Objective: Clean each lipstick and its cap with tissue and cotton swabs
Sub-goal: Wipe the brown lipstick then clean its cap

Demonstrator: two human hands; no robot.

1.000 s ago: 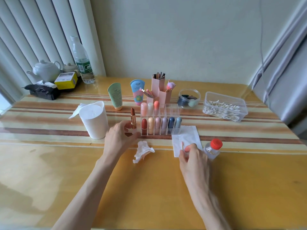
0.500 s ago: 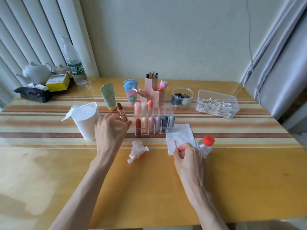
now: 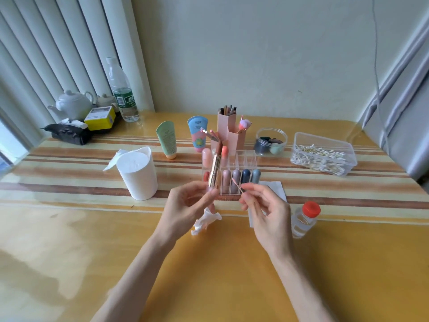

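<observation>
The gold lipstick, uncapped with its brown bullet showing, stands nearly upright in front of the clear organizer, its base gripped by the left hand. The right hand pinches a pink-tipped cotton swab before the organizer's front row, where capped lipsticks stand. A crumpled tissue lies nearer than the organizer, and a flat tissue lies at its front right corner.

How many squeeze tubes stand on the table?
2. The green tube stands left of the blue tube, both cap-down, behind and left of the clear lipstick organizer, beside the pink brush holder. None looks hidden.
</observation>
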